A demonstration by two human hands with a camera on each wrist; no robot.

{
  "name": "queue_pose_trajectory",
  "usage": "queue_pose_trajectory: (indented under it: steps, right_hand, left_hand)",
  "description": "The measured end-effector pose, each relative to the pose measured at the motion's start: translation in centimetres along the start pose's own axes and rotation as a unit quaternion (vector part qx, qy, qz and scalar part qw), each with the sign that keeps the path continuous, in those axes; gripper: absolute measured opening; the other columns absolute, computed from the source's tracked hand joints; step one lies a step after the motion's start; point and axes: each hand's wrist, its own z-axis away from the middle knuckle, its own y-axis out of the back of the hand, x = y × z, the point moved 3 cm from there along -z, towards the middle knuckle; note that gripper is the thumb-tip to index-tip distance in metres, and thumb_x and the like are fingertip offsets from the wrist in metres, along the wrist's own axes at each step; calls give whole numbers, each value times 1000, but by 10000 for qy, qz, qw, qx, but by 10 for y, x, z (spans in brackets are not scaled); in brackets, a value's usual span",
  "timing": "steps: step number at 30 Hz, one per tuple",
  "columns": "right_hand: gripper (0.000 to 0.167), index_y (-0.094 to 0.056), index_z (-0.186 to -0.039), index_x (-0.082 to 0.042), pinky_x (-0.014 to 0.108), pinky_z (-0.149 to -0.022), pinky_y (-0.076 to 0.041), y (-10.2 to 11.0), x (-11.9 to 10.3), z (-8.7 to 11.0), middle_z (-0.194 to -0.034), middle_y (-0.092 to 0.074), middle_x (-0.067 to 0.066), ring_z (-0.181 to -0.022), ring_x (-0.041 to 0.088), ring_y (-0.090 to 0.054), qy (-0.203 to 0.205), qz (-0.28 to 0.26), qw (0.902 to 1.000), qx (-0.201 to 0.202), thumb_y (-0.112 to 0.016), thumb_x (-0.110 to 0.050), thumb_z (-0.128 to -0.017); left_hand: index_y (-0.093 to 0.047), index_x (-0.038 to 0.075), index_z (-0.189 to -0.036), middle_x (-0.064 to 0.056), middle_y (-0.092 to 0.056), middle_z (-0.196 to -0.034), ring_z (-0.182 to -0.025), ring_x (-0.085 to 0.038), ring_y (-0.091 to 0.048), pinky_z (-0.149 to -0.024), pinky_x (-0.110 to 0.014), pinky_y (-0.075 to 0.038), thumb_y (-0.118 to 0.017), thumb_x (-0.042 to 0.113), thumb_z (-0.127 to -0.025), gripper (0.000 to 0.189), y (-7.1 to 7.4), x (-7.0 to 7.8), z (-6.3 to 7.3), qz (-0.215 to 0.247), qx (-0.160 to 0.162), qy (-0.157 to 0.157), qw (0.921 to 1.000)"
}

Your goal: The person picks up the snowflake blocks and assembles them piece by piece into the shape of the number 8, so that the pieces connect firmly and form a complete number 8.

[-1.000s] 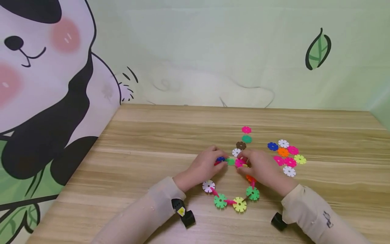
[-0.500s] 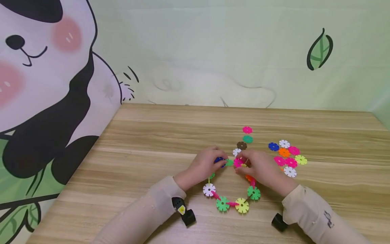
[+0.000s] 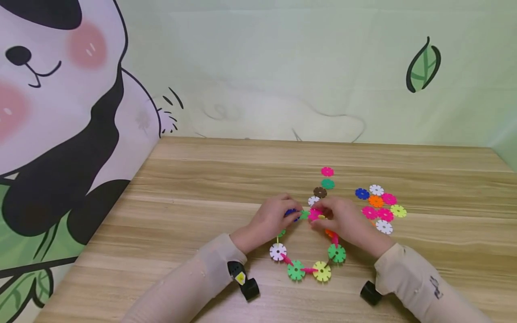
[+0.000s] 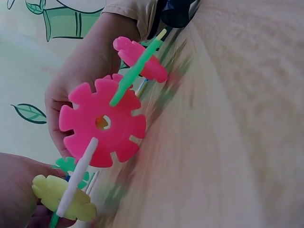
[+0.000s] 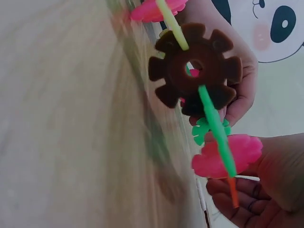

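Observation:
Slotted plastic snowflake discs are joined edge to edge into a loop, held up at its far side by two hands. My left hand (image 3: 269, 220) pinches a blue disc (image 3: 290, 211), with a green disc (image 3: 304, 215) sticking out toward the right. My right hand (image 3: 343, 223) pinches a pink disc (image 3: 314, 214) whose edge is right at the green one. Toward me the loop runs through a white disc (image 3: 278, 252), a green and a yellow disc (image 3: 322, 271). A large pink disc (image 4: 78, 118) fills the left wrist view; a brown disc (image 5: 221, 64) fills the right one.
Loose discs lie on the wooden table (image 3: 194, 179): a brown disc (image 3: 320, 192), a teal disc (image 3: 328, 184) and a pink one in a line behind the hands. A cluster with an orange disc (image 3: 376, 201) lies right. A panda-printed wall (image 3: 258, 76) stands behind.
The green disc and the right hand's pink disc have come together. The blue disc has turned flatter toward the head camera. The loop's near side has shifted slightly right and toward me.

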Motion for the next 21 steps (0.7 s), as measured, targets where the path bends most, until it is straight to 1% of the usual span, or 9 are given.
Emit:
queue_pose_trajectory:
  steps: [7, 11, 15, 21]
  right_hand:
    - [29, -72, -106, -5, 25, -71, -52, -4, -1, 2, -88, -69, 1, -78, 11, -59, 144, -69, 9992, 357, -76, -20, -82]
    - [30, -71, -108, -4, 30, -75, -54, -7, 0, 0, -91, -70, 3, -81, 14, -61, 133, -73, 9988, 459, -75, -20, -83]
    - [30, -70, -109, -4, 32, -76, -54, -8, 2, -4, -94, -70, 5, -83, 16, -62, 135, -113, 9988, 464, -75, -19, -83]
    - [32, -67, -114, -2, 28, -73, -54, -3, 7, -10, -93, -69, 5, -82, 15, -61, 79, -445, 9989, 150, -71, -18, -87]
  left_hand:
    - [-73, 10, -95, -4, -69, -93, -86, -17, -67, -77, -27, -54, -68, 13, -88, 9, 1, 1, 1, 21, 307, -95, 9995]
    - [-73, 10, -96, -4, -68, -91, -84, -16, -66, -74, -26, -53, -68, 14, -89, 9, 2, 0, 2, 46, 356, 79, 9993]
    - [-73, 10, -97, -4, -67, -93, -85, -18, -64, -75, -26, -53, -67, 15, -89, 11, 3, -3, 0, 120, 271, 331, 9990]
    - [-73, 10, -99, -6, -68, -95, -86, -19, -65, -75, -29, -53, -66, 17, -90, 13, 4, -8, -4, 175, 30, 580, 9982]
